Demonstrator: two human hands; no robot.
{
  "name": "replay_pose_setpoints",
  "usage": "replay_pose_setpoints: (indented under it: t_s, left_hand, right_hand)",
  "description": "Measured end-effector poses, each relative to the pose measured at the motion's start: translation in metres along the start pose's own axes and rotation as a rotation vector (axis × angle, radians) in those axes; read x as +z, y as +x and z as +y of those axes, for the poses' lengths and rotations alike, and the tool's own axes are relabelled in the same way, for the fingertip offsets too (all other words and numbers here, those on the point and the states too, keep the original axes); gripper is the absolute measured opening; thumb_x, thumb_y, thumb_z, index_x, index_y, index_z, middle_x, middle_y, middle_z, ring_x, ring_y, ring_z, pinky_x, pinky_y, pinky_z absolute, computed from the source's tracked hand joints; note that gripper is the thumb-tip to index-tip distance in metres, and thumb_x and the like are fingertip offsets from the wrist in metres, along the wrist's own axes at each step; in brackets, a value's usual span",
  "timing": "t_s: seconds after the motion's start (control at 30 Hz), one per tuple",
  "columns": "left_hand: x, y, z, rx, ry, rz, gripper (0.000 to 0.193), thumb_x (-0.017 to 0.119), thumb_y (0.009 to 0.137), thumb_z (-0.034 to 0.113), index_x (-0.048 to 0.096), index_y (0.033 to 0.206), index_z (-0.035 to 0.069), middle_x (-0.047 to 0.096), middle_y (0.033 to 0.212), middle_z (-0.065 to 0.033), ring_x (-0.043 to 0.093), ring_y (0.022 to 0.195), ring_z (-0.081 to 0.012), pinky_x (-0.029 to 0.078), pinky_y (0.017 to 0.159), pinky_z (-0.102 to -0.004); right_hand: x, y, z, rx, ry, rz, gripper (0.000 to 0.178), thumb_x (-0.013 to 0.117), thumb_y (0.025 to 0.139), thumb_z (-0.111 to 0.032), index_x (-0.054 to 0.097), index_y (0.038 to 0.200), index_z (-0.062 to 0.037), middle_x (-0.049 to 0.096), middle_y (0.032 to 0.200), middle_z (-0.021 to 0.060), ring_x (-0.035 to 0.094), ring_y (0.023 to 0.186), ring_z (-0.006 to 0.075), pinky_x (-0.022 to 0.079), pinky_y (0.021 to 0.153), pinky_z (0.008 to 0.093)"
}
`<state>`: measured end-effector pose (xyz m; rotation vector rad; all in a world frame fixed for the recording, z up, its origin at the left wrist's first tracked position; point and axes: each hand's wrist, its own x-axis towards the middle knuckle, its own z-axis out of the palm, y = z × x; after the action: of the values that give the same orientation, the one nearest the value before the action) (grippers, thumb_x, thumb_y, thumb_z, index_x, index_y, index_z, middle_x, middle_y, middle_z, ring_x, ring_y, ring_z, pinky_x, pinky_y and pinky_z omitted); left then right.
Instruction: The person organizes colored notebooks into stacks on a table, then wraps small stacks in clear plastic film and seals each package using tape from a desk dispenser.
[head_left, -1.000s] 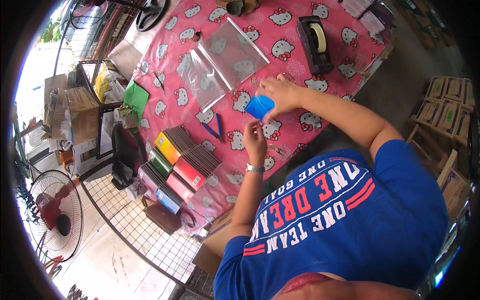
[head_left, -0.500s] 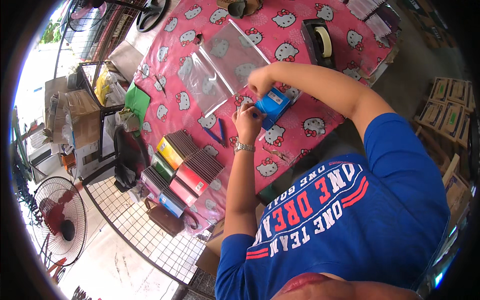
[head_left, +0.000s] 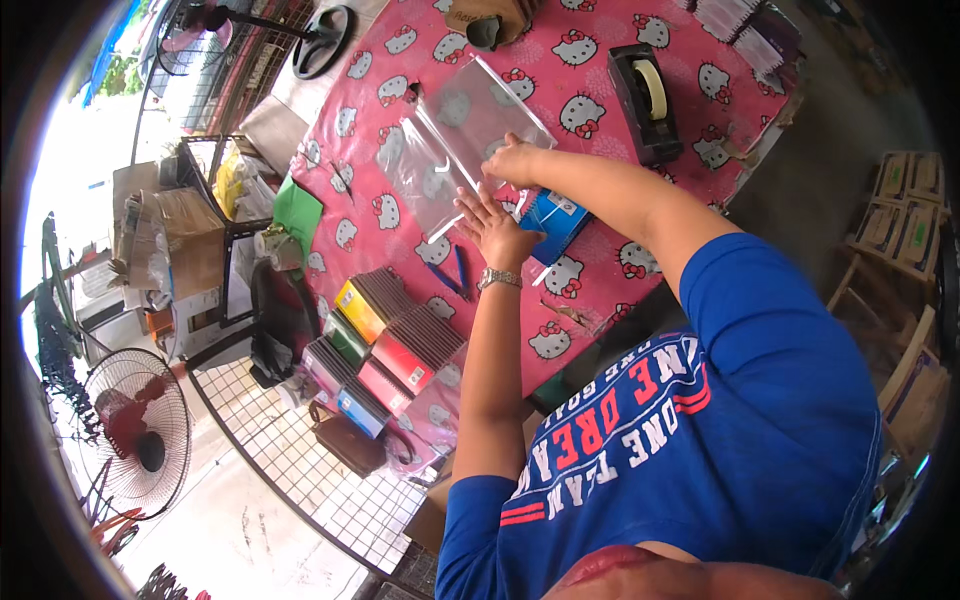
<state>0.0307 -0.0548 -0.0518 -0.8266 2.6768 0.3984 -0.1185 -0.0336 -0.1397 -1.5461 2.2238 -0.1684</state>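
A small blue spiral notebook (head_left: 558, 226) lies on the pink table, partly covered by my hands and right forearm. My left hand (head_left: 498, 238) is at its left side, palm down, fingers spread and holding nothing. Just beyond the notebook, my right hand (head_left: 514, 163) is over the near edge of the clear plastic sheets (head_left: 490, 108); its fingers look apart, and no grip on the plastic shows. Blue-handled pliers (head_left: 450, 276) rest to the left of my left wrist.
Stacks of spiral notebooks (head_left: 384, 340) in several colours stand at the table's near left. A black tape dispenser (head_left: 645, 105) sits at the far right, more notebooks (head_left: 735, 28) behind it. A brown bag (head_left: 345, 440) and a fan (head_left: 135, 432) are at the left.
My right hand has moved off the notebook to the plastic sheets. My left hand has let go of the notebook and spread its fingers. The whole view has shifted slightly.
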Motion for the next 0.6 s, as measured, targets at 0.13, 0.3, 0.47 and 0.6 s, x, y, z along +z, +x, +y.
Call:
replay_pose_setpoints:
  t_s: [0.13, 0.3, 0.47, 0.6]
  left_hand:
    - [-0.002, 0.004, -0.019, -0.048, 0.113, -0.085, 0.138, 0.086, 0.05, 0.046, -0.002, 0.147, 0.003, -0.012, 0.153, -0.0222, -0.015, 0.142, -0.0338, -0.005, 0.112, -0.0515]
    - [-0.01, 0.002, -0.015, 0.117, 0.275, -0.108, 0.109, 0.083, 0.054, 0.048, 0.032, 0.142, 0.009, 0.046, 0.138, -0.0064, 0.035, 0.133, -0.0254, -0.002, 0.11, -0.0595]
    - [0.014, -0.022, -0.016, 0.237, 0.212, 0.124, 0.047, 0.077, 0.065, 0.043, 0.068, 0.104, 0.018, 0.069, 0.097, -0.0083, 0.054, 0.113, -0.0234, 0.014, 0.107, -0.0571]
    - [0.02, -0.037, -0.009, 0.129, 0.204, 0.004, 0.031, 0.069, 0.077, 0.031, 0.067, 0.103, 0.013, 0.067, 0.099, -0.0057, 0.053, 0.113, -0.0249, 0.017, 0.106, -0.0565]
  right_hand:
    - [-0.025, -0.024, -0.033, -0.164, -0.061, 0.048, 0.014, 0.064, 0.077, -0.025, 0.067, 0.089, -0.0175, 0.059, 0.109, 0.004, 0.052, 0.113, 0.0229, 0.026, 0.101, 0.0559]
    - [-0.06, -0.077, -0.037, -0.266, 0.03, -0.09, 0.022, 0.064, 0.075, -0.024, 0.065, 0.097, -0.0215, 0.06, 0.095, 0.0005, 0.054, 0.105, 0.0198, 0.026, 0.101, 0.0505]
    - [-0.041, -0.116, -0.008, -0.136, -0.203, 0.427, 0.015, 0.055, 0.081, -0.016, 0.065, 0.092, -0.0176, 0.062, 0.094, 0.0027, 0.056, 0.102, 0.0196, 0.035, 0.094, 0.0461]
    - [-0.027, -0.175, -0.019, 0.013, -0.151, 0.625, 0.015, 0.054, 0.08, -0.017, 0.065, 0.09, -0.0137, 0.059, 0.088, 0.0037, 0.055, 0.094, 0.0198, 0.037, 0.093, 0.0446]
